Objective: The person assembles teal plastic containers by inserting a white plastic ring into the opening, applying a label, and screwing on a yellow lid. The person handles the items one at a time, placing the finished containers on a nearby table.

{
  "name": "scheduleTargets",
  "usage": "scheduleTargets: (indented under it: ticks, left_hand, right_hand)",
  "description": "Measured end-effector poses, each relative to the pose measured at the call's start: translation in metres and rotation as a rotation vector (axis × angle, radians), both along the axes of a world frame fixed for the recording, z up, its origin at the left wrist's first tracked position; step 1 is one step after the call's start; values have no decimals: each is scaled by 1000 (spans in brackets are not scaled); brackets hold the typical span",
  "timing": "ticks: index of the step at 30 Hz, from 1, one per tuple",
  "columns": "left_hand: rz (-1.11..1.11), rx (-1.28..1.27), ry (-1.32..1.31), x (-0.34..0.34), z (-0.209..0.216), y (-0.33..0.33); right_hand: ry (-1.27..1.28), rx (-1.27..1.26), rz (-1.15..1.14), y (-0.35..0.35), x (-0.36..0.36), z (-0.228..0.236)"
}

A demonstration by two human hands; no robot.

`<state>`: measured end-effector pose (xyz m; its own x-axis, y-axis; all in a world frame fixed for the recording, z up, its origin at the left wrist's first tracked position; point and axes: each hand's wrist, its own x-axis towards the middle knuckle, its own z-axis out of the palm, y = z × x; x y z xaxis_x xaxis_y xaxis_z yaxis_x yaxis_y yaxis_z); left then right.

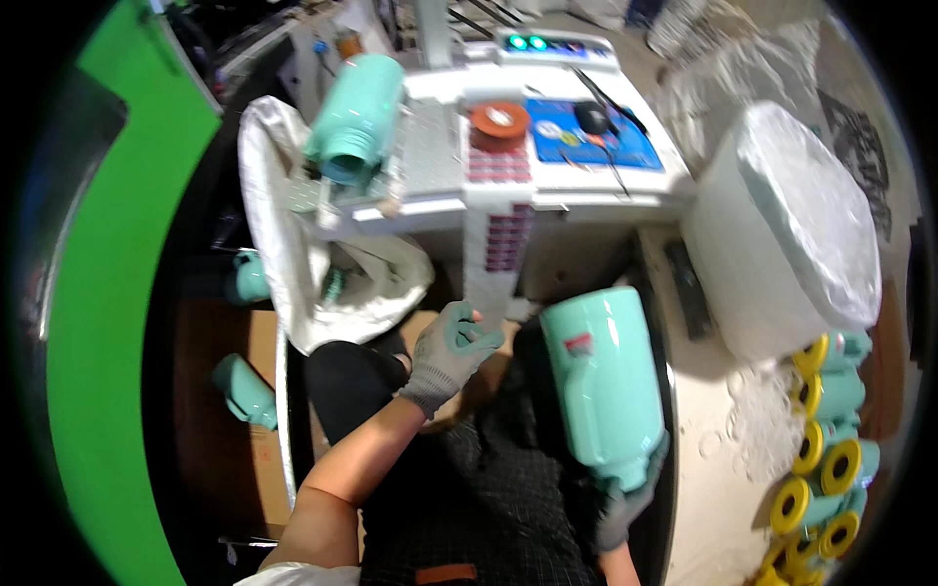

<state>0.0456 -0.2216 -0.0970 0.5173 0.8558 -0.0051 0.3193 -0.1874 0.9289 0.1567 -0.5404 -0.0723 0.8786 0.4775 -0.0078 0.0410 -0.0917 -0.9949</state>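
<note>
A mint-green plastic jug (611,381) with a moulded handle and a small red-and-white label lies across my right thigh, neck toward me. My right hand (625,508), in a grey glove, is closed around its neck; the jug hides part of the fingers. A white backing strip with rows of dark red labels (505,239) hangs over the table's front edge. At its lower end my gloved left hand (451,356) has its fingers curled in a pinch on the strip.
On the white table (430,146) lie another mint jug (360,112), an orange tape roll (499,127) and a blue mat (596,137). A white sack (264,215) hangs at left. Right stand a lined white bin (772,254), clear rings (762,420) and several yellow-rimmed mint pieces (821,479).
</note>
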Motion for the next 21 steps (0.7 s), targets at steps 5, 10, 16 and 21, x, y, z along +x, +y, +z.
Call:
scheduleTargets:
  ticks: [5,10,16,21]
  left_hand:
    - [409,1273,260,-54,72,112]
    - [36,1732,533,-68,111,239]
    - [-37,1544,230,-74,139,191]
    - [88,1212,-306,-159,135,36]
  right_hand:
    - [-164,196,6,25,23,6]
    - [-110,503,123,99,38,28]
    - [-338,515,115,171,60,56]
    - [-628,347,234,257,66,66]
